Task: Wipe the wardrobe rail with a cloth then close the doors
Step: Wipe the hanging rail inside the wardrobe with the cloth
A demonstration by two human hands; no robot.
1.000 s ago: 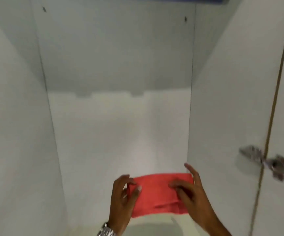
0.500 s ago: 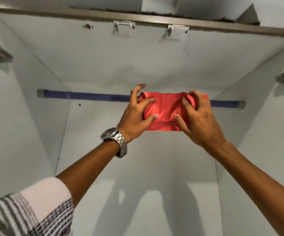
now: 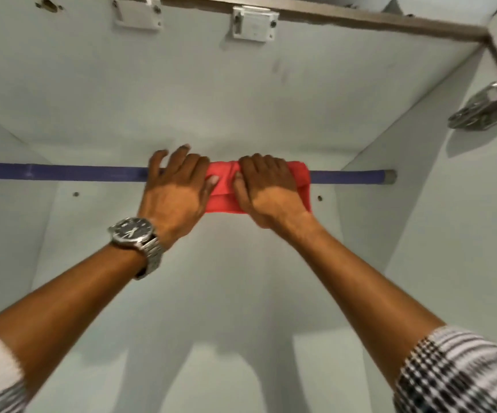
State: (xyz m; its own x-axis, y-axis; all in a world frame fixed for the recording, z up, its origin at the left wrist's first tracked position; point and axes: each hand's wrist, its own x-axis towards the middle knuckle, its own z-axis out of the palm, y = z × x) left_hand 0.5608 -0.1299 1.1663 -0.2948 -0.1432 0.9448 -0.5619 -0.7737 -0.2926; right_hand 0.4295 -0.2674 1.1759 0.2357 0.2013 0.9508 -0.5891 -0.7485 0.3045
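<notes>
- So, we judge the task barely begun: the cloth (image 3: 224,189) is on the rail (image 3: 77,173), but most of the rail on both sides shows bare, and closing the doors is still to come.
- Left of our hands, the rail runs blue from the left wall to our left hand (image 3: 175,189); we see no cloth on that stretch.
- Our left hand reaches up, palm away from us, wearing a watch (image 3: 134,232) at the wrist; its fingers are spread fairly wide over the rail, and the thumb presses the cloth's left edge.
- The red cloth is folded and draped over the rail near the middle, its lower flap hanging just below.
- Our right hand (image 3: 266,192) lies on the cloth, fingers close together and curled over the top of the rail, pinning the cloth against it.
- Right of it, a short bare stretch of rail runs to its end cap at the right wall, below a hinge (image 3: 479,108).
</notes>
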